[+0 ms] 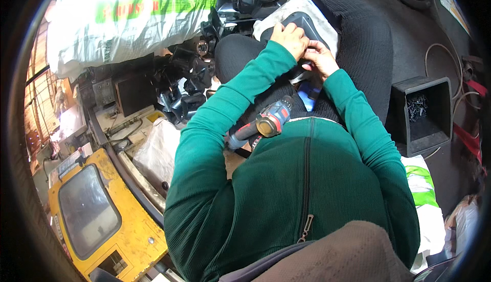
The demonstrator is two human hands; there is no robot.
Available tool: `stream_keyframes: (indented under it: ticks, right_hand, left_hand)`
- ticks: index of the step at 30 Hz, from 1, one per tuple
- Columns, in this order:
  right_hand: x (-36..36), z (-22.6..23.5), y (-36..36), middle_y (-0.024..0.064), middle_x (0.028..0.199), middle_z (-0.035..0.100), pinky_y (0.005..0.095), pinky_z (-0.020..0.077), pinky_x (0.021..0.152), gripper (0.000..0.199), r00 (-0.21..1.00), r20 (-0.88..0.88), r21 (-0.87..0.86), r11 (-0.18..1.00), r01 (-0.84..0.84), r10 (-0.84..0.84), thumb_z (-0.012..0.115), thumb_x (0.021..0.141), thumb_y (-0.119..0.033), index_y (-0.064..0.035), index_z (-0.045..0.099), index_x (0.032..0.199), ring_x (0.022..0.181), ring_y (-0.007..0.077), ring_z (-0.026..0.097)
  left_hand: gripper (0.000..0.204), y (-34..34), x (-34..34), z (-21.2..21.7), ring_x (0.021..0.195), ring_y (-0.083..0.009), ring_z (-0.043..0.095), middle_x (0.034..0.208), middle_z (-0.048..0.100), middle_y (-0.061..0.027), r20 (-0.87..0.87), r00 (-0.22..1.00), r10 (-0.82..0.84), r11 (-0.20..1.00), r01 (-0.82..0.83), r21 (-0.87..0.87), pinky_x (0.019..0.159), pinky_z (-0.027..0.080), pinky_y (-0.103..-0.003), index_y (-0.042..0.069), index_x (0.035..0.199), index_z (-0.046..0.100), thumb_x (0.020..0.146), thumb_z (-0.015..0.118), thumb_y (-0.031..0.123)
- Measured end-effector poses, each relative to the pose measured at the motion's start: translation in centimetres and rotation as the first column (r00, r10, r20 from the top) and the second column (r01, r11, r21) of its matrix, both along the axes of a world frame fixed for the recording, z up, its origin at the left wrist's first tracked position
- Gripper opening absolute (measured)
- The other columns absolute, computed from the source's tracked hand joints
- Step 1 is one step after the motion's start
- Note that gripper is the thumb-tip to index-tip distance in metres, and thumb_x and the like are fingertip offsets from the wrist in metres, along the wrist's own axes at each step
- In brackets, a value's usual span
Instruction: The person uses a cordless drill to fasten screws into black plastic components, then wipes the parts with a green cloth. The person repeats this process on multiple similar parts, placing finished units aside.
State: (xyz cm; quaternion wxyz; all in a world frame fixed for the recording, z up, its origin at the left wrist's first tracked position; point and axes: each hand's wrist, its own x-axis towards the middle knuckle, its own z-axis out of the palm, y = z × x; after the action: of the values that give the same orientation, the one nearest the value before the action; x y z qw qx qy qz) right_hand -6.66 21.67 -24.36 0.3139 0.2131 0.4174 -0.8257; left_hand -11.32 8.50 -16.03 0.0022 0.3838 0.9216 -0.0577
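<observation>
A black moulded plastic part (306,22) with a rounded edge lies across my lap on a white plastic bag (331,32). My left hand (290,39) rests over its near side, fingers curled and closed. Beside it, my right hand (321,59) has thumb and fingers pinched together. The two hands' fingertips meet, and whatever small thing they may hold is hidden. Against my stomach, left of the jacket zip, lies a blue and red cordless drill (272,119). A shiny blue object (308,95) shows between my legs, below the hands.
To the right, a black bin (444,113) lies on its side with several small dark screws (417,107) inside. Black plastic parts (186,80) are heaped left of my legs, beside a large white and green sack (133,26). A yellow machine panel (128,220) stands lower left.
</observation>
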Motion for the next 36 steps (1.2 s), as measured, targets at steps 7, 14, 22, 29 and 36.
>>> stream_keyframes:
  ticks: [7, 14, 22, 29, 36]
  right_hand:
    - [-0.4, -0.7, -0.3, 0.0043, 0.096, 0.057, 0.0262, 0.0548, 0.061, 0.047, 1.000, -0.012, 0.010, 1.000, 0.006, -0.005, 0.071, 0.073, -0.009, -0.0059, 0.050, 0.115, 0.085, 0.0134, 0.059]
    - [-0.8, -1.2, -0.2, 0.0050, 0.098, 0.059, 0.0278, 0.0552, 0.061, 0.049, 0.999, -0.026, 0.019, 0.999, 0.043, -0.043, 0.070, 0.074, -0.008, -0.0028, 0.050, 0.118, 0.087, 0.0145, 0.059]
    - [2.2, 1.3, 1.5, 0.0048, 0.086, 0.061, 0.0296, 0.0552, 0.066, 0.027, 0.957, 0.290, -0.552, 0.816, 0.170, -0.003, 0.055, 0.091, -0.026, -0.0040, 0.057, 0.105, 0.072, 0.0138, 0.062]
    - [1.3, -4.4, 0.1, 0.0009, 0.075, 0.056, 0.0223, 0.0444, 0.048, 0.022, 0.956, 0.188, -0.052, 0.969, 0.240, -0.226, 0.053, 0.091, -0.023, -0.0043, 0.057, 0.103, 0.055, 0.0082, 0.048]
    - [-0.7, -5.0, -1.9, 0.0014, 0.072, 0.058, 0.0258, 0.0431, 0.056, 0.026, 0.987, -0.116, 0.565, 0.810, 0.160, -0.115, 0.071, 0.078, -0.028, -0.0053, 0.058, 0.082, 0.061, 0.0100, 0.051]
  left_hand:
    - [0.019, 1.0, -0.6, 0.1, 0.093, -0.0197, 0.055, 0.086, 0.059, -0.0016, -0.014, 1.000, 0.008, 0.985, -0.011, -0.171, 0.077, 0.037, -0.045, 0.016, 0.082, 0.066, 0.071, 0.063, 0.031]
    - [0.020, -0.3, -3.0, 1.7, 0.085, -0.0277, 0.059, 0.087, 0.060, -0.0092, 0.281, 0.943, 0.180, 0.984, -0.175, -0.043, 0.076, 0.048, -0.041, 0.012, 0.079, 0.065, 0.068, 0.065, 0.030]
    - [0.019, 0.5, 2.7, 4.8, 0.082, -0.0275, 0.056, 0.079, 0.059, -0.0068, 0.179, 0.982, 0.063, 0.968, -0.103, 0.228, 0.068, 0.044, -0.043, 0.013, 0.077, 0.064, 0.067, 0.068, 0.028]
    - [0.063, -0.8, 0.6, 2.6, 0.106, -0.0284, 0.051, 0.114, 0.058, -0.0061, 0.193, 0.962, 0.192, 0.866, -0.258, 0.427, 0.084, 0.041, -0.045, 0.018, 0.118, 0.057, 0.062, 0.077, 0.039]
    - [0.095, -2.4, -0.7, -1.5, 0.118, -0.0451, 0.038, 0.130, 0.036, -0.0179, 0.455, 0.831, 0.319, 0.899, -0.417, 0.131, 0.092, 0.044, -0.052, 0.030, 0.133, 0.037, 0.050, 0.082, 0.034]
